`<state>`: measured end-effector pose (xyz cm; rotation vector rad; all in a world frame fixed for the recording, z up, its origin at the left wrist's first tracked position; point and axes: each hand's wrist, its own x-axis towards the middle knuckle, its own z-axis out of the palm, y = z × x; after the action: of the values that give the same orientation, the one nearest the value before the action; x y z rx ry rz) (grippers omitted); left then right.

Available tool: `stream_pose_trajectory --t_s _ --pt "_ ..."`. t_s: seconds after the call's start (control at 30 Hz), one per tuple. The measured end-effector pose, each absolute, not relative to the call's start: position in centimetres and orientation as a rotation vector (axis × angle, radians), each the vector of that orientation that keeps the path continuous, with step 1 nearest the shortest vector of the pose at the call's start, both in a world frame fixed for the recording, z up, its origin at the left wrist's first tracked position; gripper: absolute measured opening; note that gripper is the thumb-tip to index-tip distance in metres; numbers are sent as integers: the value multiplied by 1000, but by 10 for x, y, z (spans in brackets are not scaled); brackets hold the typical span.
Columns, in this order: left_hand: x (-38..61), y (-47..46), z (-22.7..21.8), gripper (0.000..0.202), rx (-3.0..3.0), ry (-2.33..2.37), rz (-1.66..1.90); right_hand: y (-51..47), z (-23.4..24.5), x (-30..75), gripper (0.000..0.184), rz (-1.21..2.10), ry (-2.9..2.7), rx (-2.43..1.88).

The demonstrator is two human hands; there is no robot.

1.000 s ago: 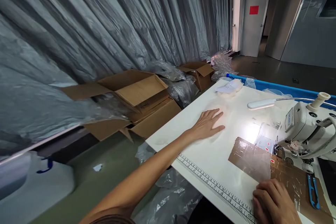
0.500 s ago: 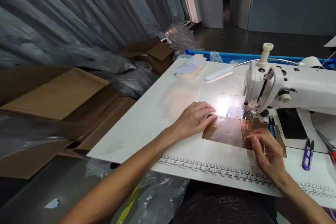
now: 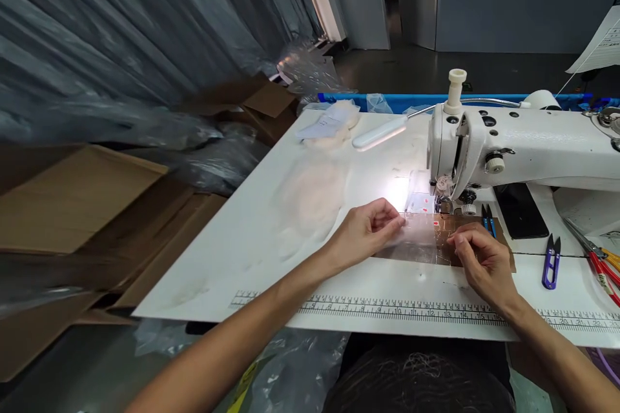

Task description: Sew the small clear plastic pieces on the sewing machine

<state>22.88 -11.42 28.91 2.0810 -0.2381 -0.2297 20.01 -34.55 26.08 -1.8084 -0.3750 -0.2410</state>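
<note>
A thin clear plastic piece [image 3: 421, 239] lies over a brown taped patch [image 3: 477, 248] on the white sewing table [image 3: 271, 239], just in front of the sewing machine's [image 3: 523, 142] needle. My left hand [image 3: 365, 232] pinches the left edge of the clear piece with curled fingers. At the piece's right edge, my right hand [image 3: 482, 261] pinches it too.
A lamp [image 3: 382, 132] on a flexible arm lights the needle area. Blue thread snips [image 3: 488, 219], purple snips [image 3: 549, 261], red-handled scissors [image 3: 598, 261] and a black phone [image 3: 520, 210] lie to the right. A white fabric bundle [image 3: 332, 126] sits at the far edge. Cardboard boxes [image 3: 77, 206] stand at the left.
The view swung from the boxes to the machine. My left hand moved from lying flat on the table to the brown patch, my right hand came up, and both now pinch the clear piece.
</note>
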Motion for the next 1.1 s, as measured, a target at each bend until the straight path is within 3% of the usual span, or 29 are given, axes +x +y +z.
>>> stream_pose_trajectory --t_s 0.07,0.2,0.43,0.53,0.73,0.9,1.0,1.1 --pt "219 -121 298 35 1802 -167 -427 -343 265 197 21 66 -410 -1762" --pt "205 -132 309 42 1644 -240 -529 -333 270 190 40 489 -490 -1498" --pt "228 -116 320 37 1896 -247 -193 -335 256 222 22 541 -185 -1592" --pt "240 -118 320 37 1843 -242 -281 -337 261 235 19 499 -157 -1712" --pt "236 -135 307 37 1628 -222 -605 -326 278 231 31 499 -488 -1524" --pt "233 -125 307 39 1669 -208 -565 -327 271 230 20 576 -385 -1406" --pt "237 -111 312 40 1790 -229 -401 -335 262 232 19 603 -310 -1570" --pt "246 -102 312 39 1996 -238 -270 -340 255 233 16 280 -342 -2049"
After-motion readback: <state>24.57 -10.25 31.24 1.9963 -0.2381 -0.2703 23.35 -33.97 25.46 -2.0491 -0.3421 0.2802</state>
